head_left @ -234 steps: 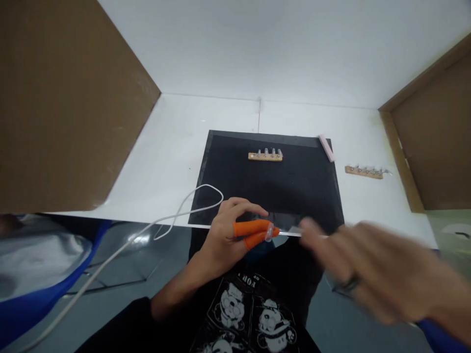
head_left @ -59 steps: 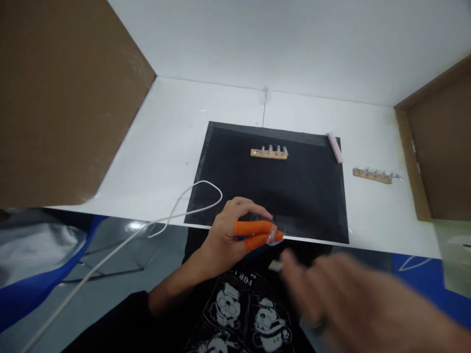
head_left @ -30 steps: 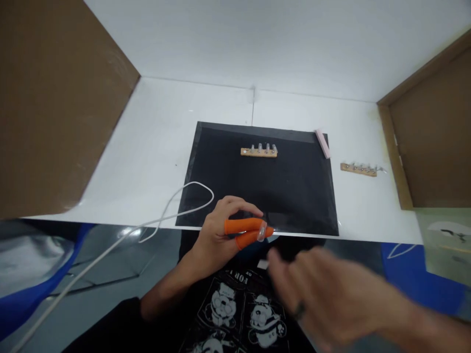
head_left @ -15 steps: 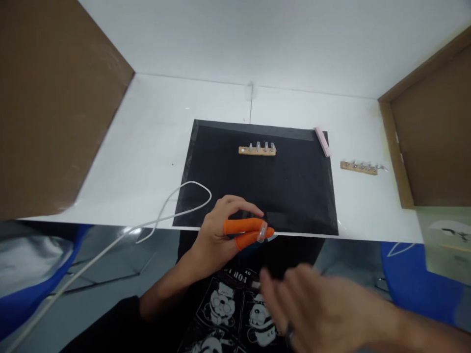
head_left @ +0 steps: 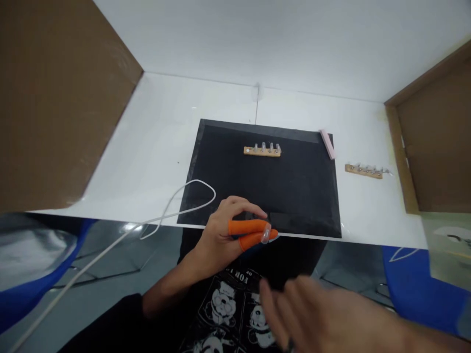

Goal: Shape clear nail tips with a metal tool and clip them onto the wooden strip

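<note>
My left hand [head_left: 230,230] hovers at the near edge of the white table, over the front rim of a black mat [head_left: 290,191]. Two of its fingers wear orange finger cots, and they pinch a small clear piece [head_left: 265,236] with the thumb. My right hand [head_left: 324,318] is low in front of my chest, below the table edge, blurred by motion; its fingers point left and look loosely apart, with a dark ring on one. On the mat's far side lies a small wooden strip [head_left: 262,150] carrying several clear pieces.
A second wooden strip [head_left: 364,170] lies on the white table right of the mat. A pink bar [head_left: 327,143] rests at the mat's far right corner. A white cable [head_left: 162,215] loops off the table's left front. Brown panels stand at both sides.
My right hand has dropped from the table edge to below it, in front of my shirt. The left hand has kept its pinch in the same place.
</note>
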`<state>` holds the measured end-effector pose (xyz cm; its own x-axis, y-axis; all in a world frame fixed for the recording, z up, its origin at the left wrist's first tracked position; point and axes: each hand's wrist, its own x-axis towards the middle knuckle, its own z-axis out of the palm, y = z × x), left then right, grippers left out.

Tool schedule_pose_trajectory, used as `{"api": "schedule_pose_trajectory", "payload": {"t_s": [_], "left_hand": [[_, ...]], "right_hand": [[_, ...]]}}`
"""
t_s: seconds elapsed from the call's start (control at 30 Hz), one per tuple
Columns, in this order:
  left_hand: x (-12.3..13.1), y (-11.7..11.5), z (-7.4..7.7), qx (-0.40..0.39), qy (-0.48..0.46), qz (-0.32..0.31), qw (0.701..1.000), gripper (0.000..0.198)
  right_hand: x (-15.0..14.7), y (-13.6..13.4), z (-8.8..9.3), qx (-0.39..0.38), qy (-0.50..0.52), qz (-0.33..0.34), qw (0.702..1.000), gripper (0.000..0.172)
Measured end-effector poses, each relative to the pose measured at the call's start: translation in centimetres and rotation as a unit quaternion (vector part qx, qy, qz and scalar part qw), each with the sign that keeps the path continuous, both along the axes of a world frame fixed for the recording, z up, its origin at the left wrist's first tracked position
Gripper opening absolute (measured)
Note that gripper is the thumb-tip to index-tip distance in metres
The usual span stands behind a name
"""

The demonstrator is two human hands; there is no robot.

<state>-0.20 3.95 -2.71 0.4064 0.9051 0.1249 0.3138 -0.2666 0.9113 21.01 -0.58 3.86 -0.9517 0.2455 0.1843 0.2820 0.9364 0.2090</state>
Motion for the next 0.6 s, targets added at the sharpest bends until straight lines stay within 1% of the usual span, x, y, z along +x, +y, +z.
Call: {"api": "schedule_pose_trajectory", "payload": {"t_s": [0.03,0.07,0.17,0.27,0.3,0.37,0.4,0.43,0.47,0.53,0.57,0.6], "left_hand": [[0.0,-0.01,0.03,-0.001,0.0,0.001,1.0,0.019],[0.0,-0.02,0.07,-0.001,-0.001,0.002,1.0,0.019],[0.0,-0.06,0.12,-0.006,-0.007,0.002,1.0,0.019],[-0.01,-0.08,0.1,-0.008,-0.007,0.0,1.0,0.017],[-0.01,-0.08,0.08,-0.005,-0.008,0.0,1.0,0.016],[0.0,-0.07,0.06,-0.001,-0.01,-0.001,1.0,0.015],[0.02,-0.05,0.06,0.0,-0.012,-0.003,1.0,0.015],[0.03,-0.04,0.08,0.0,-0.013,-0.004,1.0,0.015],[0.06,-0.01,0.11,-0.001,-0.014,-0.004,1.0,0.014],[0.11,0.04,0.19,-0.003,-0.016,0.003,1.0,0.015],[0.13,0.07,0.24,-0.003,-0.016,0.003,1.0,0.016],[0.15,0.09,0.27,-0.003,-0.015,0.002,1.0,0.016]], "right_hand": [[-0.02,-0.07,-0.1,-0.008,-0.004,0.026,1.0,0.033],[-0.01,-0.11,-0.18,-0.013,-0.002,0.018,1.0,0.033],[0.04,-0.07,-0.32,0.012,0.041,-0.071,0.997,0.036],[0.05,-0.02,-0.24,-0.006,0.025,0.026,0.999,0.032],[0.09,0.03,-0.16,-0.019,0.001,0.032,0.999,0.035],[0.2,0.11,0.0,0.009,0.023,-0.046,0.999,0.034],[0.24,0.11,0.01,0.027,0.023,-0.07,0.997,0.034],[0.24,0.08,-0.03,0.034,0.014,-0.048,0.998,0.033],[0.23,0.02,-0.12,-0.005,0.001,-0.018,1.0,0.032],[0.25,-0.05,-0.32,-0.041,0.0,0.017,0.999,0.035],[0.31,-0.02,-0.38,-0.051,0.001,0.001,0.999,0.037],[0.37,0.03,-0.42,-0.014,0.019,-0.03,0.999,0.036]]}}
